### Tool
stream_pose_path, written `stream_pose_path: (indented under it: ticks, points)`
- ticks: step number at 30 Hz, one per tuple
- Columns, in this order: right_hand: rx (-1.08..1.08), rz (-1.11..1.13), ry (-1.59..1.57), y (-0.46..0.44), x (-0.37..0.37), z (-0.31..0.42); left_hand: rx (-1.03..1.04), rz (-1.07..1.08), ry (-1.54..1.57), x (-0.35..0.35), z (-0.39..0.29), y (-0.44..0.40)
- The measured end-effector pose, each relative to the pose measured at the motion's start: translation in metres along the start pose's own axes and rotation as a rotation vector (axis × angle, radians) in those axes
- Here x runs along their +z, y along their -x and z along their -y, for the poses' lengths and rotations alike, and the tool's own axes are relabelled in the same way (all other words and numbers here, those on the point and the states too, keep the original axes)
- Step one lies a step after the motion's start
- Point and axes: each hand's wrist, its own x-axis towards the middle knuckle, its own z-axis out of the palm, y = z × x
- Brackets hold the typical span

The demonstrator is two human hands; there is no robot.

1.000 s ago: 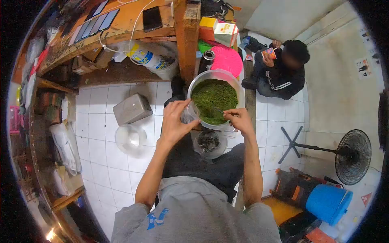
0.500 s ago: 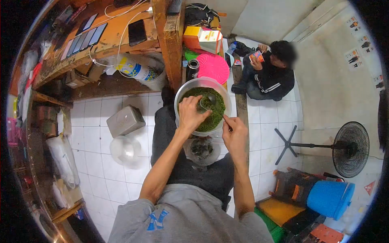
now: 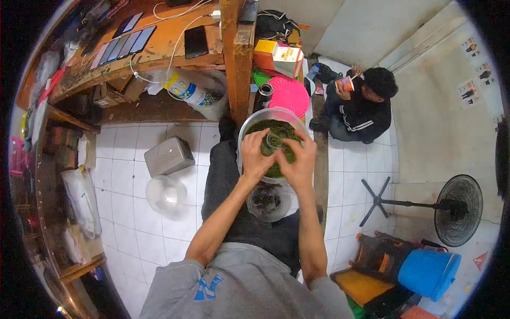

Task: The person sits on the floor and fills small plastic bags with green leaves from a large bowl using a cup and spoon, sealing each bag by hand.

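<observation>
A large metal bowl (image 3: 281, 112) filled with finely chopped green leaf (image 3: 261, 126) stands in front of me. Above the leaf, my left hand (image 3: 256, 155) is closed around one side of a small clear cup (image 3: 274, 140). From the other side my right hand (image 3: 298, 160) reaches in, with fingers and thumb at the cup's edge and slightly blurred. Both thumbs come close together below the cup. Whether the right fingers also hold something small is hidden. Nearer my lap sits a clear tub (image 3: 268, 203) with dark contents.
Beyond the bowl are a pink lid (image 3: 291, 97), a flask (image 3: 264, 89) and a box (image 3: 279, 56). A seated person (image 3: 361, 109) holds a paper cup. A metal tin (image 3: 169, 156) and clear container (image 3: 166, 194) lie left; a fan (image 3: 458, 210) stands right.
My right hand has moved from the bowl's near right rim in to the cup, meeting my left hand. The view has shifted slightly. The seated person has raised their head a little.
</observation>
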Motion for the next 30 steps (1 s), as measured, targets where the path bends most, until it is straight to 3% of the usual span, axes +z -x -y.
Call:
stream_pose_path:
  ticks: [1,7,10,13,15,20,23,25,27,30]
  points:
    - [-0.127,0.0,0.022,-0.003,0.004,0.004,0.002,-0.008,-0.03,0.0,-0.001,0.0]
    - [-0.052,0.005,0.099,-0.004,0.02,-0.012,-0.123,0.055,-0.075,-0.021,-0.005,0.007]
    - [-0.031,0.024,-0.007,-0.002,0.0,-0.005,-0.175,0.199,0.41,-0.033,-0.007,-0.001]
    - [0.053,0.07,-0.132,0.006,-0.017,0.005,-0.283,0.377,0.564,-0.035,-0.008,-0.006]
    - [0.095,0.074,-0.176,0.012,-0.025,0.009,-0.295,0.351,0.526,-0.035,-0.018,-0.004]
    - [0.162,-0.046,-0.314,0.029,-0.04,0.02,-0.47,0.305,0.79,-0.038,-0.047,0.004]
    - [0.222,-0.083,-0.399,0.032,-0.044,0.034,-0.37,0.314,0.687,-0.042,-0.055,0.008]
    - [0.243,-0.062,-0.394,0.037,-0.041,0.032,-0.409,0.366,0.72,-0.046,-0.067,0.015]
    - [0.181,-0.095,-0.384,0.049,-0.034,0.025,-0.348,0.345,0.638,-0.053,-0.078,0.019]
    - [0.283,-0.102,-0.386,0.085,-0.037,0.027,-0.477,0.429,0.644,-0.056,-0.078,0.048]
